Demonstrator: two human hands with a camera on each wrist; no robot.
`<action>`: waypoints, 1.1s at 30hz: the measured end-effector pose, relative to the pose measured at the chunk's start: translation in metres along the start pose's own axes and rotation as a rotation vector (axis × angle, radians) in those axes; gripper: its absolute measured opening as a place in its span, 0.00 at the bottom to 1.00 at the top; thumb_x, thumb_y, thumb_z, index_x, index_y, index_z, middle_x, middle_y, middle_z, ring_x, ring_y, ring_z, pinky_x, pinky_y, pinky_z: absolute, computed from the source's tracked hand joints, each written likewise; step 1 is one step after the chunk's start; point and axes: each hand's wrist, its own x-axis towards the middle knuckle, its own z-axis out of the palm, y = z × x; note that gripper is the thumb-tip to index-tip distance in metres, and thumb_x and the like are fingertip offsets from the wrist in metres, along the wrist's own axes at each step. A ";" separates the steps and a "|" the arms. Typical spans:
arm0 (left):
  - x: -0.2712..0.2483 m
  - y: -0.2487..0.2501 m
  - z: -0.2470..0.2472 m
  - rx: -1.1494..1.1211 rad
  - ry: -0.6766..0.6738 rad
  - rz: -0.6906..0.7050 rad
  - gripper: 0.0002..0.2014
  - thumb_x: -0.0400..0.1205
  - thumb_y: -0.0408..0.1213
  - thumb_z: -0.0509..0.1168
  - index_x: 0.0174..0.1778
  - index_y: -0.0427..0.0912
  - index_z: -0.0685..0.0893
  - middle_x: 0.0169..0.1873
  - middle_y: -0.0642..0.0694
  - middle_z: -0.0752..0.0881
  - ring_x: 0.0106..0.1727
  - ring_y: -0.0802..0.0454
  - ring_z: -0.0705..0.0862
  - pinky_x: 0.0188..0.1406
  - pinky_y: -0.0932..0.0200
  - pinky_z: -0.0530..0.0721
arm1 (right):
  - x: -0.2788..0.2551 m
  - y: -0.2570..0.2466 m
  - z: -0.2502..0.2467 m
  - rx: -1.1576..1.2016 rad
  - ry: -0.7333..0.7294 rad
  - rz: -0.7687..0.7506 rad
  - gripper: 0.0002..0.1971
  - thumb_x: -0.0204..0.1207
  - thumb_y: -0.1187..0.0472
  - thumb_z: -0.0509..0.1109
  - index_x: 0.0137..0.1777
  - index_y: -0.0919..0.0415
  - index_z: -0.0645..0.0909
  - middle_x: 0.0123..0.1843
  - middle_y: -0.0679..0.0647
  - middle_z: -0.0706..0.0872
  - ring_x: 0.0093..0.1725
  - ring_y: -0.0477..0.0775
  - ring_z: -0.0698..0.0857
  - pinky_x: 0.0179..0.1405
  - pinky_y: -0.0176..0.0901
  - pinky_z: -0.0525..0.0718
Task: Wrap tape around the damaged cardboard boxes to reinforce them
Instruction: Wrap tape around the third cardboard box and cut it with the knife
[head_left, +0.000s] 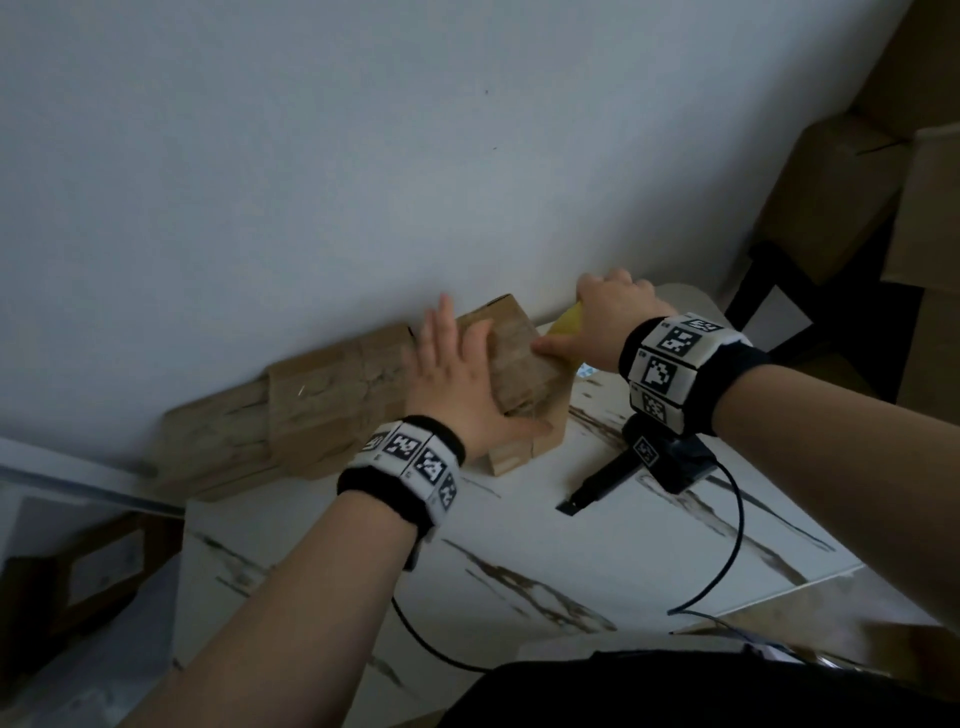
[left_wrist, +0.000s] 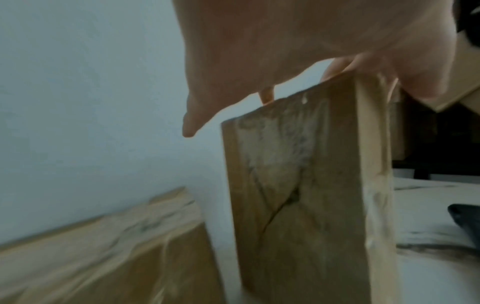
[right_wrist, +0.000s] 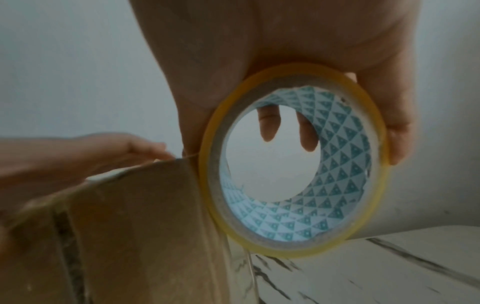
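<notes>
Pressing flat on top of the upright cardboard box (head_left: 519, 358) with the left hand (head_left: 457, 384), fingers straight — steadying it on the marble table (head_left: 571, 561) near the wall. Gripping the tape roll (right_wrist: 293, 160) in the right hand (head_left: 608, 317), tight against the box's far side — probably to keep the strip taut.
</notes>
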 end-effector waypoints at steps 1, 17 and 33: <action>0.004 0.007 -0.002 0.031 -0.023 0.012 0.65 0.58 0.74 0.69 0.81 0.48 0.41 0.79 0.40 0.28 0.80 0.38 0.29 0.79 0.30 0.43 | -0.001 -0.002 0.001 -0.006 -0.002 0.000 0.37 0.68 0.31 0.68 0.66 0.59 0.70 0.67 0.62 0.72 0.66 0.67 0.72 0.60 0.59 0.76; 0.024 0.009 0.006 -0.017 0.069 0.040 0.53 0.57 0.71 0.69 0.75 0.62 0.50 0.75 0.47 0.58 0.77 0.41 0.56 0.70 0.26 0.61 | 0.011 0.025 -0.009 0.255 -0.001 -0.066 0.22 0.67 0.37 0.74 0.37 0.56 0.75 0.33 0.48 0.74 0.39 0.52 0.76 0.33 0.40 0.70; 0.020 0.015 0.003 -0.275 0.107 0.047 0.44 0.55 0.71 0.70 0.69 0.69 0.63 0.77 0.44 0.57 0.78 0.41 0.56 0.74 0.34 0.63 | 0.018 0.035 -0.020 0.293 0.038 -0.093 0.24 0.62 0.37 0.77 0.41 0.57 0.77 0.33 0.48 0.74 0.43 0.53 0.77 0.40 0.41 0.71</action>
